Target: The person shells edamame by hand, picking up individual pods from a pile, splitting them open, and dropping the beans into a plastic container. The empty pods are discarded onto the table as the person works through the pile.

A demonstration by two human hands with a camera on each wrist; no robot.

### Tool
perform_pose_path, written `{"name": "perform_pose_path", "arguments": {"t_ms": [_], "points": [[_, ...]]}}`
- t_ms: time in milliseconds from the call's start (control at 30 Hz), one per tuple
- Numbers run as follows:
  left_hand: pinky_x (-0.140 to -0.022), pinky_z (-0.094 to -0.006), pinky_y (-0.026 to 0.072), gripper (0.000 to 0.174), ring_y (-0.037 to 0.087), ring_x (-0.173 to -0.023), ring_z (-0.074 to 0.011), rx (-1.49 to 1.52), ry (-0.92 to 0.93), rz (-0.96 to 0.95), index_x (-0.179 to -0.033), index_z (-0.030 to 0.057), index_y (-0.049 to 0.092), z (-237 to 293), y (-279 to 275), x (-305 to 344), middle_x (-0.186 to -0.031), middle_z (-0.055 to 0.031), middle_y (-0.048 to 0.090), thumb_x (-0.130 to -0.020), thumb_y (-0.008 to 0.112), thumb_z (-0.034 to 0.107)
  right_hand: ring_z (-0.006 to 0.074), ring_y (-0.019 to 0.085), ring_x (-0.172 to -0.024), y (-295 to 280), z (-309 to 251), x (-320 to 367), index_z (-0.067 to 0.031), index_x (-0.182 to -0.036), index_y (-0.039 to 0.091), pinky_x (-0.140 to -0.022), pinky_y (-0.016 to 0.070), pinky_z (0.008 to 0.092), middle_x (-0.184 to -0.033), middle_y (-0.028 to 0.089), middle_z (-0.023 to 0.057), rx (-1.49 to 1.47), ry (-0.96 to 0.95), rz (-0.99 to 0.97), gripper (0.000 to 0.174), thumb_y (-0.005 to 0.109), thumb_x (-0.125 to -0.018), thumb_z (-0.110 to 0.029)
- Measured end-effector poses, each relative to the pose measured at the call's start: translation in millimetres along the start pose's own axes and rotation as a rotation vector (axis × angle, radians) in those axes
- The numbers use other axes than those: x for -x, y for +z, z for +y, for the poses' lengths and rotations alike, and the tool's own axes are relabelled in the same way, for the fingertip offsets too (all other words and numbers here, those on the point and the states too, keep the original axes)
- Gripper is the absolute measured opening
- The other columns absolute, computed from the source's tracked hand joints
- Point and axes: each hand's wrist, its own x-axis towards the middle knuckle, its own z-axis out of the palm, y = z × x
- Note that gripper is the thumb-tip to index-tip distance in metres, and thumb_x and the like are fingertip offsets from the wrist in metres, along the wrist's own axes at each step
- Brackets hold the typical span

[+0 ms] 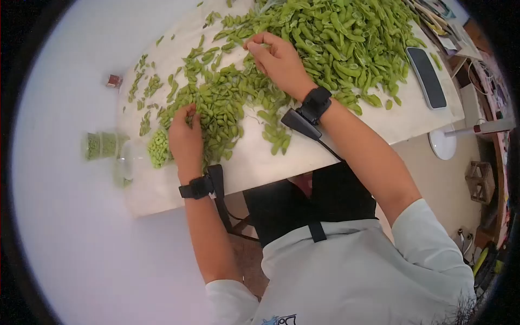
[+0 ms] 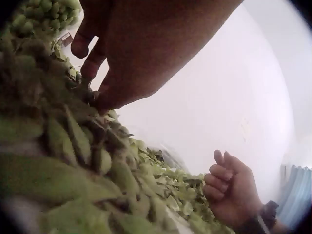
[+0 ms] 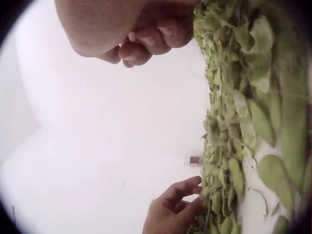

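Observation:
My left hand (image 1: 186, 134) reaches to the near side of a spread of green soybean pods (image 1: 216, 108). Its fingers are slightly bent, the thumb apart from them, and the fingertips touch the pods (image 2: 73, 131) in the left wrist view. Just left of this hand lies a small heap of shelled green beans (image 1: 158, 147). My right hand (image 1: 279, 62) is raised over the table between the spread and a larger heap of pods (image 1: 346, 38). Its fingers curl toward the palm (image 2: 231, 190), and nothing shows between them. Some heap pieces look like split, pale shells (image 3: 261, 53).
A phone (image 1: 426, 78) lies at the right of the white table (image 1: 319, 151). Clear containers of green beans (image 1: 100, 146) stand past the left edge, near a small red-brown box (image 1: 112, 81). Cables hang from both wrist cameras. Papers and sticks (image 1: 433, 24) lie at back right.

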Motion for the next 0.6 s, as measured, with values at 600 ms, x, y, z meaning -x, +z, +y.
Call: {"name": "perform_pose_path", "arguments": {"t_ms": [600], "points": [[-0.071, -0.0225, 0.0455, 0.027, 0.056, -0.080, -0.0092, 1.057, -0.333, -0.101, -0.107, 0.0011, 0.058, 108.7, -34.9, -7.1, -0.101, -0.0070, 0.063, -0.082, 0.064, -0.003, 0.0023, 0.045, -0.051, 24.2, -74.1, 45.3, -0.0058, -0.104, 0.063, -0.044, 0.0351, 0.0184, -0.063, 0.052, -0.0047, -0.178, 0.376, -0.157, 0.022, 0.055, -0.094, -0.024]]}}
